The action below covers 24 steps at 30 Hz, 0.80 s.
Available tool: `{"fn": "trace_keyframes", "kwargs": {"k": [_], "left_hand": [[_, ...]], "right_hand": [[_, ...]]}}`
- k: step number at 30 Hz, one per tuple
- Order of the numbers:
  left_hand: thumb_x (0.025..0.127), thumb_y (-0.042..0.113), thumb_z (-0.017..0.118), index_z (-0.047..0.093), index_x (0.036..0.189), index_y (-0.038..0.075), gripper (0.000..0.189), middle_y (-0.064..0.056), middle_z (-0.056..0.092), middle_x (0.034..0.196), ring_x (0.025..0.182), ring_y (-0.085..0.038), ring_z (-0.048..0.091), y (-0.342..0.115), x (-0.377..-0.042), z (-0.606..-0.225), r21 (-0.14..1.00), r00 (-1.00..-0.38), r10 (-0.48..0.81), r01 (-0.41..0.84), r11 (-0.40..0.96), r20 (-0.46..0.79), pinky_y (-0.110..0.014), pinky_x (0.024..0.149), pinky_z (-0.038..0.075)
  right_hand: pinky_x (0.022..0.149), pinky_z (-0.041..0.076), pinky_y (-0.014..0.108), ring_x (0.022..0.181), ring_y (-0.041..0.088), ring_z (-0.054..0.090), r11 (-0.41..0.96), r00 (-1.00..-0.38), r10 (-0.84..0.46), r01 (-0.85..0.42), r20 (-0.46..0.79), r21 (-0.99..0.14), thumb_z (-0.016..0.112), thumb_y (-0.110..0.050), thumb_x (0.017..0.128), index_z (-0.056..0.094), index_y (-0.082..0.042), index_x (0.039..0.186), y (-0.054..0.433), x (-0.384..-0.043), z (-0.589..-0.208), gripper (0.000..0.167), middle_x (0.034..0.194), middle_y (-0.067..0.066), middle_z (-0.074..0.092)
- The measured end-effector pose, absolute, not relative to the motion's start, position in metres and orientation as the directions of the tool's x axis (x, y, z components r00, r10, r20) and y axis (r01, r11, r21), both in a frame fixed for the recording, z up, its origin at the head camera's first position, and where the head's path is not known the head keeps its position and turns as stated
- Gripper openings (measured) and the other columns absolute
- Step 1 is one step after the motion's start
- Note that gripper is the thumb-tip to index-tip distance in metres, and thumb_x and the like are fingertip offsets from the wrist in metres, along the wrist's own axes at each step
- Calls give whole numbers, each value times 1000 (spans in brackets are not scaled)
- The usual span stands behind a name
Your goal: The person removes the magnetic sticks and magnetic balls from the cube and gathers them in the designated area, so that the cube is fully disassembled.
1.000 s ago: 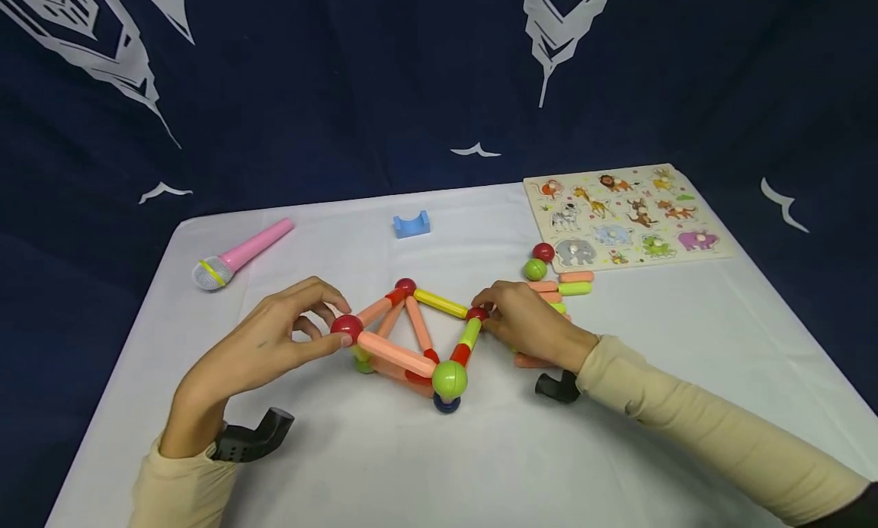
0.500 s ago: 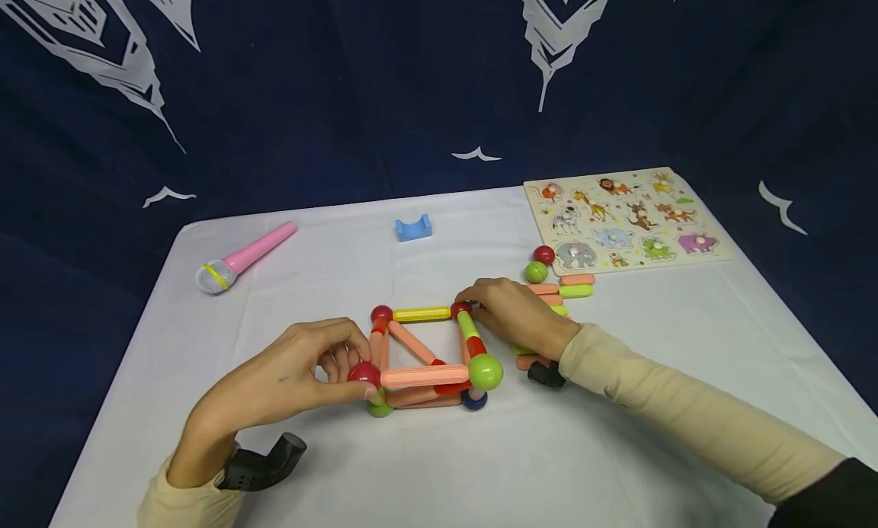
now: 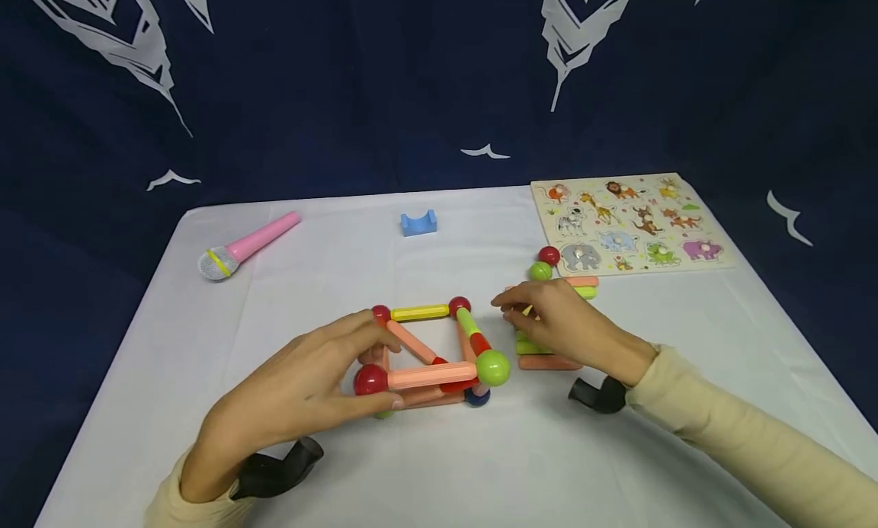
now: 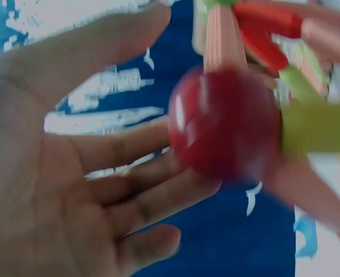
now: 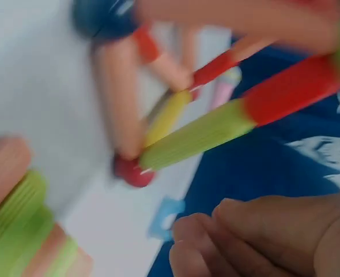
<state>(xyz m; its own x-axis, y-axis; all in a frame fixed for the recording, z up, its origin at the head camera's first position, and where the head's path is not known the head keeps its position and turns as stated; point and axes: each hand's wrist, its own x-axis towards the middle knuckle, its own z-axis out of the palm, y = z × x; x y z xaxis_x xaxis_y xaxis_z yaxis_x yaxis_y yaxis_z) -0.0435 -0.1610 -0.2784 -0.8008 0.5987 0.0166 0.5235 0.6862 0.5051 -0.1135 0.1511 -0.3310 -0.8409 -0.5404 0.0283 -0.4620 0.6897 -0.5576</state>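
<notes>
A box-like frame of magnetic sticks and balls stands mid-table, with orange, yellow, green and red parts. My left hand spreads around its near left corner, thumb in front and fingers behind. In the left wrist view, the thumb is apart from the red corner ball, and the fingers reach behind it. To the right of the frame, my right hand hovers over loose magnetic sticks. Its fingers are loosely bent with nothing between them. The hand partly hides the stick pile.
A loose red ball and a green ball lie beside the animal puzzle board at back right. A blue cradle-shaped block stands at the back. The pink toy microphone lies back left.
The frame swung round so its long side faces front. My right hand let go of the far right red ball and moved right to the sticks. My left hand loosened from its red ball.
</notes>
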Motion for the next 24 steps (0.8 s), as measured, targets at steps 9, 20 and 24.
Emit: {"fn": "trace_keyframes", "kwargs": {"k": [9, 20, 24], "left_hand": [[84, 43, 77, 62, 127, 11, 56, -3, 60, 130, 120, -17, 56, -96, -36, -291, 330, -747, 649, 655, 680, 145, -36, 97, 49], [81, 35, 81, 70, 121, 8, 49, -6, 63, 130, 118, -18, 61, -67, -44, -307, 382, -799, 586, 587, 714, 134, -27, 72, 58], [84, 33, 79, 70, 121, 10, 45, -4, 65, 127, 106, -16, 66, -65, -45, -310, 421, -811, 574, 563, 711, 114, -17, 51, 46]], "right_hand": [[63, 55, 24, 77, 4, 66, 630, -875, -484, -326, -28, -705, 67, -16, 94, 72, -10, 114, 153, -55, -290, 21, 92, -8, 72], [61, 52, 21, 70, 1, 58, 657, -877, -480, -370, 15, -657, 79, -33, 84, 73, -8, 107, 132, -38, -287, 35, 81, -12, 65], [57, 51, 20, 67, -1, 58, 653, -876, -478, -402, 63, -642, 82, -31, 81, 74, -7, 103, 128, -40, -292, 34, 82, -11, 66]]}}
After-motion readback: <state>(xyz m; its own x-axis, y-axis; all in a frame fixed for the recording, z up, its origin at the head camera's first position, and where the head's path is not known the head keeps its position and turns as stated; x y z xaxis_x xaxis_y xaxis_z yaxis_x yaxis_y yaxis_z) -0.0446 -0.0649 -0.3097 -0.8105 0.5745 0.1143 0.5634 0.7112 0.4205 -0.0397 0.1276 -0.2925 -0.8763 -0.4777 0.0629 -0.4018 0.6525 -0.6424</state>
